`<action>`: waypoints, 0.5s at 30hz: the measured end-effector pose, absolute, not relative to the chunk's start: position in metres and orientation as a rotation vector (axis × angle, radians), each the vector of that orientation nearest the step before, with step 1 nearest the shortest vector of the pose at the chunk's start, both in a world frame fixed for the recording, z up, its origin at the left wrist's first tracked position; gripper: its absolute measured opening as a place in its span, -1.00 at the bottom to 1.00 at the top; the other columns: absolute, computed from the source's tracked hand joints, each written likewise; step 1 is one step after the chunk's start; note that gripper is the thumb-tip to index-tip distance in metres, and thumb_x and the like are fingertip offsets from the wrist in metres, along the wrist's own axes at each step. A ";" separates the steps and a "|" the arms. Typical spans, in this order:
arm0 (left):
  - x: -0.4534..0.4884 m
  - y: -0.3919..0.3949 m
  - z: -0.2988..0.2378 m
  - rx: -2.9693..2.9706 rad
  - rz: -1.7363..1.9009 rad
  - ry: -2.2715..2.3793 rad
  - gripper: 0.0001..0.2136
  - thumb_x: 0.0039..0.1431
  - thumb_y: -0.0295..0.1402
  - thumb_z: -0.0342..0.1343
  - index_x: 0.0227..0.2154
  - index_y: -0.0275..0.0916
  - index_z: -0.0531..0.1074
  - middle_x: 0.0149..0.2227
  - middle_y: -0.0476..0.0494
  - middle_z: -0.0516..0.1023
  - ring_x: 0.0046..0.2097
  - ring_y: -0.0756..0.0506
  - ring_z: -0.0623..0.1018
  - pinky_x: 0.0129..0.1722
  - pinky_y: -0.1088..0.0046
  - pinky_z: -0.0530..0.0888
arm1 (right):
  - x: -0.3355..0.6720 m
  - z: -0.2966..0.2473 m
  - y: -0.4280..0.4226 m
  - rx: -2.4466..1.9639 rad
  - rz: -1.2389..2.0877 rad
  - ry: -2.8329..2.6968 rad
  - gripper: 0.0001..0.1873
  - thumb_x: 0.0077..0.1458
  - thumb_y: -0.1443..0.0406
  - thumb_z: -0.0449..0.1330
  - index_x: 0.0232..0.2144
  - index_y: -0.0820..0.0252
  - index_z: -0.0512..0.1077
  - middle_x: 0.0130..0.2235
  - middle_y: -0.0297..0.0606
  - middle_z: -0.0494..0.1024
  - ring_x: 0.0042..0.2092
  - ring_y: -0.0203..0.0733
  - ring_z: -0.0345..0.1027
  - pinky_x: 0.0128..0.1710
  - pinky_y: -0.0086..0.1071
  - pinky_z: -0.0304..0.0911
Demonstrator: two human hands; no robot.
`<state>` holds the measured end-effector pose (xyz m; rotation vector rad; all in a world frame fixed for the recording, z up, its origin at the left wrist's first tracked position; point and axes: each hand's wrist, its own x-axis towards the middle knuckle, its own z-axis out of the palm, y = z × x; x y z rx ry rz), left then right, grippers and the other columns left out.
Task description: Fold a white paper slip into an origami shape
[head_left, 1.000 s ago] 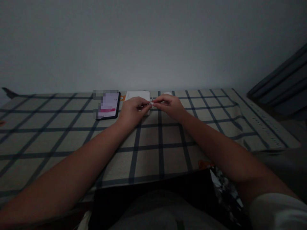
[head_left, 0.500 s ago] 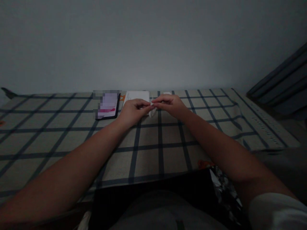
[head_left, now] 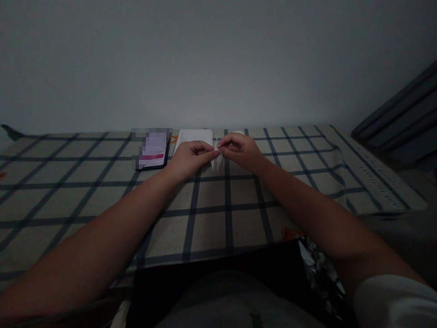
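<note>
Between my two hands is a small piece of folded white paper (head_left: pixel 215 163), held upright just above the tablecloth. My left hand (head_left: pixel 191 157) pinches it from the left with thumb and forefinger. From the right, my right hand (head_left: pixel 241 149) pinches the same paper near its top, fingertips almost meeting those of the left. Thin pointed edges stick out above and below the fingertips; the exact folded shape is too small and dark to make out. Behind my left hand lies a stack of white paper (head_left: pixel 196 135), partly covered by the hand.
A phone (head_left: pixel 153 150) with a lit, partly blurred screen lies left of the paper stack. Another white item (head_left: pixel 238 132) shows behind my right hand. The checked tablecloth (head_left: pixel 211 228) reaches back to a plain wall (head_left: pixel 218 64). Dark pleated fabric (head_left: pixel 403 118) hangs at the right.
My right hand has shifted slightly, its fingers more curled at the paper. The white paper's lower points are spread wider and show more. My left hand stays nearly in place.
</note>
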<state>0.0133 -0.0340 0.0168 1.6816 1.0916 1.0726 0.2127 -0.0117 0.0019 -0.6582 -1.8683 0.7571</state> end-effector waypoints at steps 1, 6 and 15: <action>0.013 -0.033 0.016 1.648 1.077 1.071 -0.72 -0.07 -0.15 0.39 -0.43 -0.27 0.60 -0.51 -0.08 0.56 -0.48 -0.01 0.46 -0.45 0.46 0.37 | 0.213 0.003 -0.013 -0.627 0.730 -1.890 -0.81 0.12 0.20 0.25 -0.27 0.20 0.51 -0.26 -0.25 0.55 -0.25 -0.26 0.42 -0.22 -0.35 0.34; 0.015 -0.030 0.012 1.474 1.097 1.002 -0.77 -0.10 -0.22 0.41 -0.43 -0.27 0.60 -0.48 -0.06 0.57 -0.45 0.01 0.48 -0.40 0.48 0.41 | 0.218 0.010 -0.016 -0.545 0.408 -2.043 -0.87 0.20 0.26 0.19 -0.26 0.15 0.52 -0.29 -0.26 0.55 -0.25 -0.26 0.39 -0.22 -0.35 0.31; 0.014 -0.029 0.010 1.382 1.095 0.909 -0.78 -0.09 -0.26 0.39 -0.41 -0.29 0.61 -0.43 -0.06 0.58 -0.40 0.03 0.51 -0.39 0.56 0.45 | 0.215 0.009 -0.015 -0.350 0.138 -2.028 -0.89 0.21 0.36 0.17 -0.23 0.18 0.50 -0.30 -0.29 0.58 -0.28 -0.32 0.43 -0.25 -0.40 0.32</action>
